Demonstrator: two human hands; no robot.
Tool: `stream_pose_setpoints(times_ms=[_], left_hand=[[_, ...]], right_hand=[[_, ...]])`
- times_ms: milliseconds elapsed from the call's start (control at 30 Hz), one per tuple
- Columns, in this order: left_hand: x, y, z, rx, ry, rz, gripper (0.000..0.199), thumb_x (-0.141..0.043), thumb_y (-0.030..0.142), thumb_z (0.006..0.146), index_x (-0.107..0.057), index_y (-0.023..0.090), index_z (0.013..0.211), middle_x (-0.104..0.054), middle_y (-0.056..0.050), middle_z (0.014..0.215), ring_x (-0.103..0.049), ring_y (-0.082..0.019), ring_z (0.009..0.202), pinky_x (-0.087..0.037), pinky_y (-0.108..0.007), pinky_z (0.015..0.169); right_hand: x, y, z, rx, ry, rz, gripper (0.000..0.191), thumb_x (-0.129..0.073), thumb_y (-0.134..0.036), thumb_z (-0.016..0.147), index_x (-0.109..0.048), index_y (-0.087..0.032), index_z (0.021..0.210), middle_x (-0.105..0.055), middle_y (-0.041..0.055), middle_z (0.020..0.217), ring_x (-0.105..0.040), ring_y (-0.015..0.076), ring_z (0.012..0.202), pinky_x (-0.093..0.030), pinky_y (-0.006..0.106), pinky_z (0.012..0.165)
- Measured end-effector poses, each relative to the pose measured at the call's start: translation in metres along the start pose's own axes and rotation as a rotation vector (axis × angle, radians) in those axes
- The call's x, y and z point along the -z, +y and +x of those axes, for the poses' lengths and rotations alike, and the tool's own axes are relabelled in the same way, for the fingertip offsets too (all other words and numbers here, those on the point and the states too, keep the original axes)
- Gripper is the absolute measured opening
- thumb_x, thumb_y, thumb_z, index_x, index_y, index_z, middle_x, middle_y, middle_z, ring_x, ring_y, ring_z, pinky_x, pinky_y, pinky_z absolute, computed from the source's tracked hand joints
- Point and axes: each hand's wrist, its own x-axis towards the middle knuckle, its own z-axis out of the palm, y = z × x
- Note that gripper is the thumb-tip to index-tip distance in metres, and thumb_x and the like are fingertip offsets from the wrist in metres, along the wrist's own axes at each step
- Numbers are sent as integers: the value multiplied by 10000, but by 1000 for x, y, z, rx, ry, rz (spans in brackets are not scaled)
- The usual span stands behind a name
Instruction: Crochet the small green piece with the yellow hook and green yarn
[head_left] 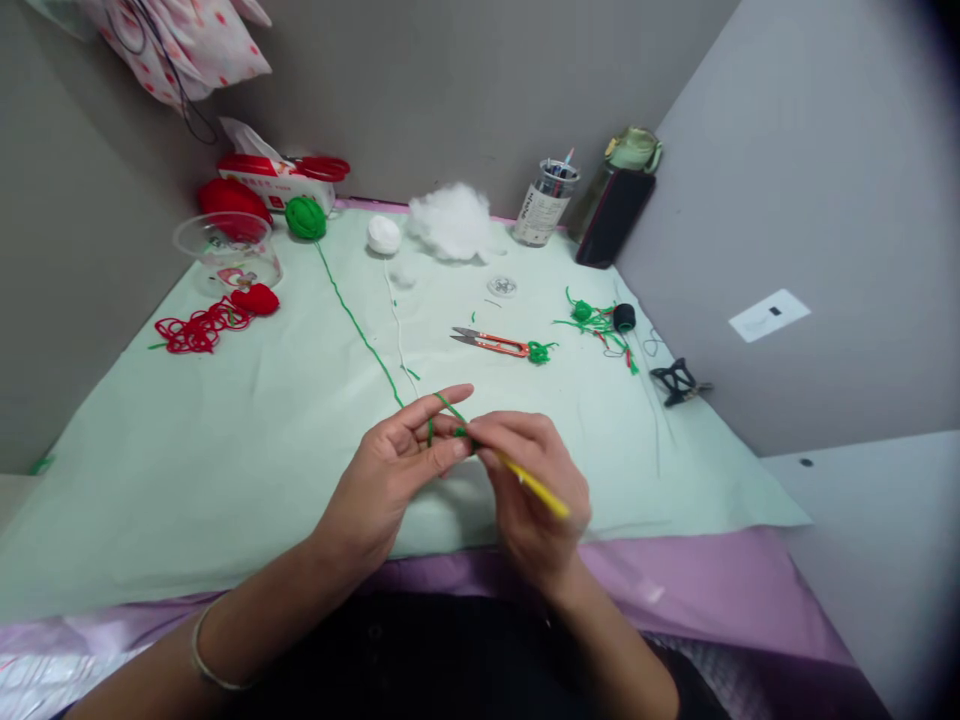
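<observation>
My left hand point(397, 460) pinches a small piece of green yarn work point(460, 432) between thumb and fingers, and green yarn loops over its raised index finger. A green strand point(360, 328) runs from that hand back to a green yarn ball point(305, 217). My right hand point(536, 480) is closed around a yellow-handled hook point(536, 485), its tip meeting the green work; the tip itself is hidden by the fingers. Beyond the hands lie orange thread snips point(499, 344), with a small green yarn bundle point(540, 352) at their handle end.
Red yarn point(199, 328), a clear plastic cup point(229, 255) and a tissue box point(274, 182) stand at left. White yarn ball point(384, 235) and stuffing point(454, 222) lie behind. A pen jar point(541, 208), phone point(616, 218), yarn scraps point(600, 322) and black clip point(676, 382) are right.
</observation>
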Motion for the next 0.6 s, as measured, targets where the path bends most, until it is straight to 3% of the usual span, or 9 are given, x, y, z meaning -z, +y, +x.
stream_pose_setpoints(times_ms=[67, 167, 300, 433, 600], left_hand=[[2, 1, 2, 88, -40, -65, 419, -916, 280, 824, -839, 245, 1234, -690, 12, 818, -584, -118, 766, -498, -263, 870], [6, 4, 5, 160, -100, -153, 316, -888, 271, 841, -865, 182, 1143, -616, 33, 712, -539, -107, 681, -516, -315, 978], [5, 6, 3, 70, -50, -93, 311, -900, 247, 813, -872, 232, 1122, -715, -1, 865, -632, -143, 841, -502, -305, 970], [2, 4, 0, 14, -69, 32, 337, -911, 259, 809, -873, 292, 1143, -751, -13, 908, -653, -183, 943, -487, -310, 956], [3, 4, -1, -32, -27, 131, 257, -874, 303, 856, -884, 304, 1113, -731, -19, 941, -609, -180, 966, -452, -293, 927]], right_hand=[[2, 1, -1, 92, 4, -78, 325, -681, -98, 991, -789, -289, 1230, -797, 70, 1105, -754, 209, 969, -638, 347, 794], [6, 2, 3, -78, 86, 55, 232, -622, -145, 1034, -798, -262, 1129, -791, 56, 979, -737, 187, 838, -622, 334, 727], [6, 3, 10, -362, 114, 373, 193, -630, -317, 1054, -787, -225, 990, -750, 42, 876, -679, 154, 697, -586, 305, 644], [3, 5, 8, -379, 4, 383, 160, -663, -319, 1043, -802, -243, 1015, -788, 35, 928, -705, 156, 797, -595, 298, 734], [3, 8, 8, -443, 54, 481, 194, -627, -355, 1065, -777, -245, 1014, -792, 23, 910, -687, 135, 726, -588, 279, 690]])
